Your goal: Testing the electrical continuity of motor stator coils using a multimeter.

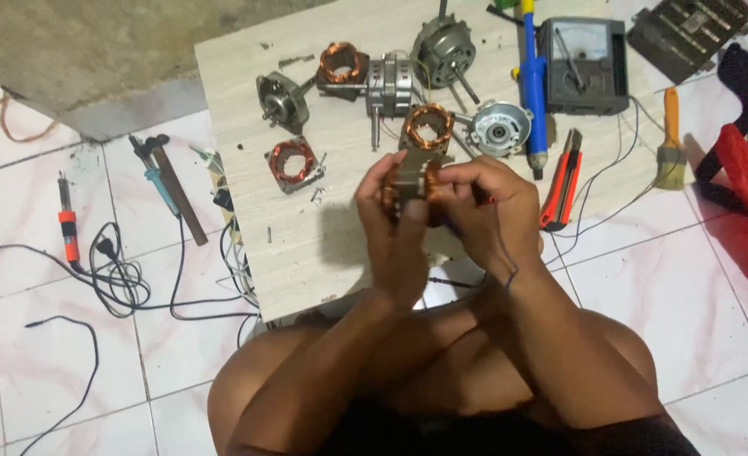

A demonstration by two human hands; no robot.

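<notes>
Both my hands hold one small motor stator [414, 180] with copper windings, lifted above the near part of a low wooden board [306, 253]. My left hand [391, 228] grips it from the left and below. My right hand [488, 211] closes on its right side, with a thin red and dark wire trailing over that wrist. Just beyond the hands lies another copper-wound stator [429, 127] on the board.
The board carries more stators [292, 162] [342, 63], motor housings [283, 100] [444, 51] [499, 128], a blue desoldering pump [533, 89], an analog meter [583, 63] and a red utility knife [563, 179]. Soldering irons [68, 228], screwdrivers [171, 190], cables and a brush [670, 139] lie on the tiled floor.
</notes>
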